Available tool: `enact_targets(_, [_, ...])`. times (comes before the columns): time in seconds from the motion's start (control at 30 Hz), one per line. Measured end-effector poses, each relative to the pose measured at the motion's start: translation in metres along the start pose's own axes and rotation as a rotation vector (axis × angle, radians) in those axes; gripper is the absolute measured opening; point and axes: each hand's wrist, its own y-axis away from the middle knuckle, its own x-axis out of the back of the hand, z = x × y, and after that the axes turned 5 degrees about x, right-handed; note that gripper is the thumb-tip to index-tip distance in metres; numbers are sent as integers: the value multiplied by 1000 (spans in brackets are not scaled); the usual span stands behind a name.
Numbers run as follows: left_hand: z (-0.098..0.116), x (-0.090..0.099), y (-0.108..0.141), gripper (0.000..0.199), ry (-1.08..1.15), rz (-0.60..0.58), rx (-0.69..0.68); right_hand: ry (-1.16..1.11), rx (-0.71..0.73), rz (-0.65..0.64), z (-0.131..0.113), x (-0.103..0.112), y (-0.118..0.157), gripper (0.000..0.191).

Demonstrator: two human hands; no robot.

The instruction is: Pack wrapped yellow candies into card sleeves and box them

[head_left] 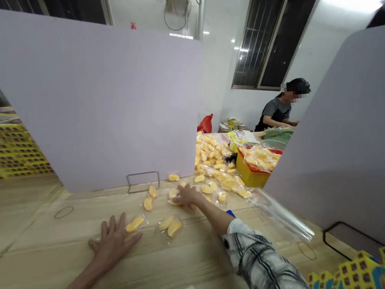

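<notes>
Lying in clear wraps, the yellow pieces are dotting the table between the left hand and the right hand; a heap of them is spreading at 1 to 2 o'clock of the right hand. A full basket is standing between 2 and 3 o'clock of it.

Each piece is probably weighing little. The curved bodies are looking smooth and fairly soft, so a hard squeeze could be denting them. The wraps are likely feeling slick and sliding easily. Plump middles are seeming the surest place to take hold; loose wrap edges are perhaps slipping or tearing sooner.

The left hand is resting palm down, fingers spread and pointing toward 12 o'clock, thumb toward 2. A near piece is lying at its 2 o'clock, between forefinger and thumb; whether they are touching is unclear. A pair is lying farther off, at 3 o'clock.

The right hand is curling down over a pack; its fingertips are not showing well enough to tell whether they are pinching it. Its forearm is slanting in from between 4 and 5 o'clock, a plaid sleeve covering the nearer part.
</notes>
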Motion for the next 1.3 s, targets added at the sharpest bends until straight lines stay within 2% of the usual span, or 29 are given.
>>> enact_targets(0.1, [23, -6, 10, 87, 54, -75, -95, 1, 49, -13, -28, -22, 18, 55])
enact_targets(0.2, [41, -9, 28, 88, 98, -150, -135, -16, 131, -18, -42, -26, 38, 52])
enact_targets(0.3, [48, -3, 56, 84, 180, -190, -231, -47, 205, -68, -36, -17, 58, 55])
enact_targets(0.4, [45, 15, 74, 75, 315, -173, -364, -79, 273, -57, -19, -10, 74, 47])
enact_targets(0.43, [42, 22, 75, 69, 336, -157, -325, -88, 287, -33, -14, -9, 78, 44])
enact_targets(0.53, [26, 39, 70, 49, 319, -107, -96, -105, 318, 76, -5, -8, 94, 37])
enact_targets(0.63, [13, 43, 69, 38, 302, -103, 25, -112, 371, 122, -9, -14, 116, 30])
enact_targets(0.7, [14, 40, 73, 38, 306, -125, 60, -103, 429, 80, -18, -24, 131, 26])
enact_targets(0.8, [26, 32, 85, 37, 339, -166, 74, -47, 485, 16, -34, -43, 147, 20])
enact_targets(0.9, [40, 29, 96, 31, 404, -190, 97, 44, 477, -16, -47, -57, 154, 29])
enact_targets(1.0, [46, 34, 107, 23, 499, -219, 115, 108, 464, -37, -53, -59, 159, 28])
enact_targets(1.1, [42, 44, 117, 24, 627, -210, 123, 123, 452, -14, -49, -49, 170, 21])
enact_targets(1.2, [36, 54, 129, 22, 799, -125, 139, 80, 396, 108, -34, -38, 185, 15])
enact_targets(1.23, [35, 57, 134, 21, 862, -89, 147, -13, 371, 192, -28, -36, 190, 11])
enact_targets(1.3, [38, 59, 148, 20, 989, -16, 161, -376, 315, 376, -16, -38, 200, 12])
